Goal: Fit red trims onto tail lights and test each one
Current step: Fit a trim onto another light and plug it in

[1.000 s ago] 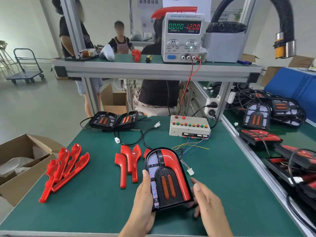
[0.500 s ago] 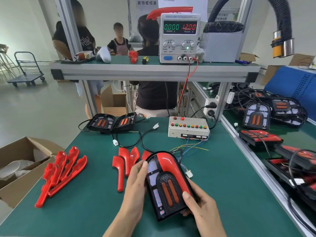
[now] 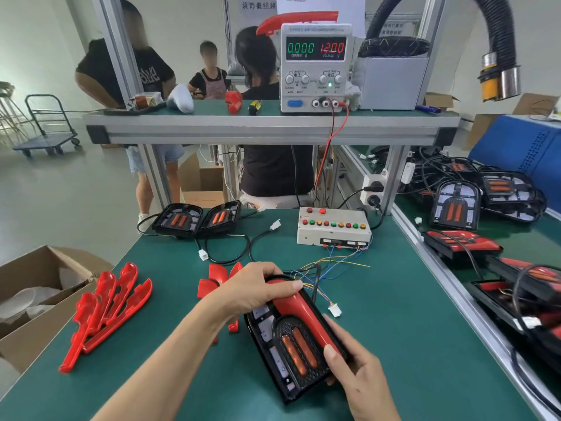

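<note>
Black arch-shaped plastic tail light [image 3: 296, 349] with glossy red trim [image 3: 299, 311], rounded end pointing away from me, long axis tilted leftward, my left hand [image 3: 252, 291] curled over its top, my right hand [image 3: 353, 367] gripping its lower edge.

left hand [image 3: 255, 288]: fingers curled, gripping, forearm extended | right hand [image 3: 355, 369]: thumb pressing, fingers wrapped under

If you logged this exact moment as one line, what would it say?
step: seating red trim | tail light on bench | left hand presses top | right hand grips lower edge | connector unplugged

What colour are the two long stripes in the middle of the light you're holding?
Orange. The two stripes sit in a black mesh panel on the tail light, seen in the head view.
</note>
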Tool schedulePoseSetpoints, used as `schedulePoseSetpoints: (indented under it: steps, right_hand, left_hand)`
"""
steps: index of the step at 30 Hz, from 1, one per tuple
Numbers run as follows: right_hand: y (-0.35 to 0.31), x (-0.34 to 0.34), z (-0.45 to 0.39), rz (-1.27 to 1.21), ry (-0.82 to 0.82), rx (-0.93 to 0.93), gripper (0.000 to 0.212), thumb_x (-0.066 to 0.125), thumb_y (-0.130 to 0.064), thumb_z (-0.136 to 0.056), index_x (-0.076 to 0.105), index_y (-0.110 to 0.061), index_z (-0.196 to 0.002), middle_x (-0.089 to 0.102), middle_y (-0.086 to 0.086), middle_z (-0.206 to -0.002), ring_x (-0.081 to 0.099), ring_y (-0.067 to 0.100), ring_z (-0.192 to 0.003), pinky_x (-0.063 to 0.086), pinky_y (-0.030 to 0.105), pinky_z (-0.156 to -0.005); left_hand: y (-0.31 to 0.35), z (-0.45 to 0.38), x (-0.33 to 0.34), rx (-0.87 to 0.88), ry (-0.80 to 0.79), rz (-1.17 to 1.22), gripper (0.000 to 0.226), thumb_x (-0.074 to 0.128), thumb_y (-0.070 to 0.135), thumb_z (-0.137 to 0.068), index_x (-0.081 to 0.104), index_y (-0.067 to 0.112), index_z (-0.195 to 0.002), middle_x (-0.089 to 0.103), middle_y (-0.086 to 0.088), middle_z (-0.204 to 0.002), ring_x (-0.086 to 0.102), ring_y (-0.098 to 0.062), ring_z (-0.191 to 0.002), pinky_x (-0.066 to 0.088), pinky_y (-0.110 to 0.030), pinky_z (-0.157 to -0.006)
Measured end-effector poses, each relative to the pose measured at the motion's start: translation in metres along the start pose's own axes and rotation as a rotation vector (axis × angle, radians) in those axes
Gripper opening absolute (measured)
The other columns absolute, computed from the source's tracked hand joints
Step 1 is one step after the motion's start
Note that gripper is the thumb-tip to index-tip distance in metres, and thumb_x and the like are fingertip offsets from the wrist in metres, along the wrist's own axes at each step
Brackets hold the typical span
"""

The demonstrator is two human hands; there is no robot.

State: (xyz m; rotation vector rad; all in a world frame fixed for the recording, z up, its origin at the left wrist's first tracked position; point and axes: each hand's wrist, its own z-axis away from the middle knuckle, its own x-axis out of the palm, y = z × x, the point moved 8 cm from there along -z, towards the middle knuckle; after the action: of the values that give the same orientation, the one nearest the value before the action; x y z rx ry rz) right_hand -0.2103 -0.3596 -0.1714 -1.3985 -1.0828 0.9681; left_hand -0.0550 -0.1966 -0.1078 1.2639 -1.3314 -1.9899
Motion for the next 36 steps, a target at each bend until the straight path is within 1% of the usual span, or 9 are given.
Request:
schedulePoseSetpoints:
  steps: [4,11,16,23,27,29,32,33,36]
  right_hand:
    - [0.001,0.001,-0.001,0.021,-0.018,0.01,0.047,0.065,-0.03,-0.083,0.066,-0.031,-0.13,0.076,-0.001,-0.111,0.062,0.004,-0.076,0.051,0.025,-0.072]
    - [0.002,-0.001,-0.002,0.019,-0.025,0.012,0.044,0.064,-0.033,-0.084,0.067,-0.035,-0.129,0.076,0.002,-0.092,0.051,0.01,-0.062,0.05,0.023,-0.061]
    - [0.002,0.001,-0.001,0.005,-0.026,-0.003,0.034,0.068,-0.032,-0.093,0.07,-0.039,-0.126,0.078,-0.004,-0.109,0.066,0.0,-0.079,0.051,0.014,-0.073]
    - [0.008,0.003,0.001,0.067,0.041,-0.004,0.034,0.063,-0.036,-0.088,0.071,-0.05,-0.118,0.078,-0.007,-0.104,0.069,0.001,-0.081,0.051,0.013,-0.073]
    - [0.013,0.001,0.003,0.122,0.072,-0.026,0.035,0.06,-0.042,-0.088,0.067,-0.039,-0.122,0.077,-0.015,-0.108,0.071,0.002,-0.098,0.051,0.014,-0.085]
    - [0.013,0.0,0.001,0.118,0.079,-0.032,0.035,0.061,-0.042,-0.087,0.068,-0.038,-0.121,0.077,-0.011,-0.105,0.07,0.002,-0.088,0.052,0.019,-0.081]
    - [0.013,-0.003,-0.002,0.079,0.097,-0.038,0.031,0.063,-0.042,-0.086,0.072,-0.039,-0.115,0.078,-0.005,-0.101,0.067,0.003,-0.079,0.053,0.019,-0.074]
    - [0.014,-0.005,-0.002,0.06,0.106,-0.035,0.029,0.063,-0.041,-0.086,0.074,-0.039,-0.114,0.079,-0.002,-0.099,0.067,0.005,-0.077,0.054,0.019,-0.072]
    - [0.015,-0.008,-0.003,0.027,0.116,-0.033,0.03,0.063,-0.035,-0.088,0.074,-0.043,-0.114,0.079,0.001,-0.099,0.068,0.013,-0.077,0.056,0.021,-0.067]
  left_hand:
    - [-0.003,0.0,0.001,0.022,0.018,0.07,0.061,0.081,0.079,-0.053,0.073,0.028,-0.085,0.074,0.005,-0.077,0.065,-0.007,-0.067,0.055,-0.029,-0.073]
    - [-0.002,0.004,-0.003,0.034,0.106,-0.03,0.071,0.071,0.089,-0.055,0.071,0.025,-0.085,0.075,-0.003,-0.084,0.063,-0.009,-0.066,0.058,-0.043,-0.082]
    - [-0.003,0.008,-0.005,0.051,0.173,-0.062,0.073,0.069,0.09,-0.054,0.071,0.024,-0.082,0.075,-0.003,-0.082,0.062,-0.009,-0.065,0.058,-0.044,-0.078]
    - [-0.009,0.008,-0.006,0.035,0.192,-0.083,0.078,0.063,0.096,-0.051,0.071,0.025,-0.083,0.075,-0.001,-0.083,0.062,-0.006,-0.064,0.058,-0.041,-0.075]
    - [-0.007,0.011,-0.003,0.043,0.125,-0.075,0.08,0.06,0.097,-0.055,0.071,0.024,-0.085,0.075,-0.002,-0.086,0.06,-0.005,-0.067,0.056,-0.04,-0.079]
    - [-0.003,0.013,-0.003,0.056,0.043,-0.013,0.073,0.063,0.09,-0.064,0.073,0.022,-0.09,0.076,-0.002,-0.09,0.063,-0.007,-0.076,0.054,-0.041,-0.088]
    - [-0.002,0.017,-0.005,0.022,-0.055,0.165,0.054,0.078,0.057,-0.074,0.074,0.013,-0.105,0.076,-0.01,-0.106,0.071,-0.027,-0.103,0.052,-0.043,-0.101]
    - [-0.003,0.018,-0.005,-0.007,-0.07,0.217,0.051,0.08,0.049,-0.076,0.073,0.01,-0.109,0.076,-0.012,-0.109,0.071,-0.03,-0.106,0.054,-0.041,-0.101]
    - [-0.008,0.024,0.006,-0.13,-0.113,0.343,0.057,0.083,0.047,-0.077,0.07,0.006,-0.115,0.073,-0.022,-0.108,0.071,-0.029,-0.092,0.052,-0.036,-0.083]
